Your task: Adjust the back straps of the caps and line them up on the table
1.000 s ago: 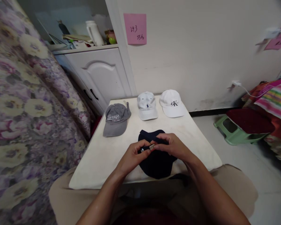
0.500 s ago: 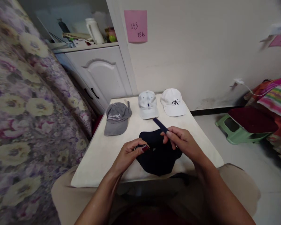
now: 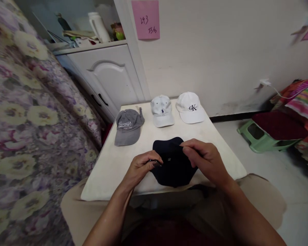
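- Bench (image 3: pixel 110 174): carries four caps.
- Dark cap (image 3: pixel 174 172): at the bench's near side, under both hands; apparently part-way handled, its back strap undone and the ends apart, not joined.
- Grey cap (image 3: pixel 128 130), white cap (image 3: pixel 190 108), pale blue cap (image 3: pixel 161 111): farther back, untouched; the grey one's strap sticks out, the other two backs are hidden.
- Right hand (image 3: pixel 206 156): pinches the strap end (image 3: pixel 178 146), faint against dark cloth.
- Left hand (image 3: pixel 142 165): grips the buckle end (image 3: pixel 157 163).

Near cap (image 3: pixel 175 176): before you, at the table's (image 3: pixel 110 174) front.
Left cap (image 3: pixel 128 131), middle cap (image 3: pixel 162 112), right cap (image 3: pixel 190 107): behind it.
Stool (image 3: pixel 278 126): to your right.
Curtain (image 3: pixel 23 136): to your left.
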### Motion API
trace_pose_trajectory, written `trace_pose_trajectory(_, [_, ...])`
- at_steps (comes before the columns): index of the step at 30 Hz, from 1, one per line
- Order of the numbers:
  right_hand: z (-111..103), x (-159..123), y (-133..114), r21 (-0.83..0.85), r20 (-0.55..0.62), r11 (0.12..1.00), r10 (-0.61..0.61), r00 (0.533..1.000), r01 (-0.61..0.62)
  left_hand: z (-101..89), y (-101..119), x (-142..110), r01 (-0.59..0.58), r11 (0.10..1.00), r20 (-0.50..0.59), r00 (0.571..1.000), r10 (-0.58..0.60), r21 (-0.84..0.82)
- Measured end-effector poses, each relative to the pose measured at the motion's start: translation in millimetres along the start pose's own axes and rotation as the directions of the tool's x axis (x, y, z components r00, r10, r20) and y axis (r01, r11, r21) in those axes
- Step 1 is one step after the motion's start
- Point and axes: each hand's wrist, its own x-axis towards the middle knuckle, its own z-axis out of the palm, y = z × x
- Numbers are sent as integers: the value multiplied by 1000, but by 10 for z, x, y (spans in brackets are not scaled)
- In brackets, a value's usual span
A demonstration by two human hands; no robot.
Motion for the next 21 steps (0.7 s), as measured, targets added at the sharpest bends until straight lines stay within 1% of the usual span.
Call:
trace_pose_trajectory(4, [28,0,-9,-69,42,997,-42,998,45,8,-4,7,-18,1000,-2,1000,18,-13])
trace_pose_trajectory(10, [82,-6,-49,-145,106,986,-62,992,78,-8,-57,-6,22,999,2,1000,-22,-27])
trace_pose_trajectory(13, [126,-11,-21,-121,125,987,-93,988,108,-12,-88,-10,9,998,20,1000,-7,-64])
trace_pose_trajectory(16, [165,-7,0,-67,136,990,-111,985,121,-5,-97,-2,-43,994,34,998,46,-102])
trace_pose_trajectory(21, [192,20,-8,10,150,999,-36,988,35,9,-87,18,-51,992,25,998,54,-114])
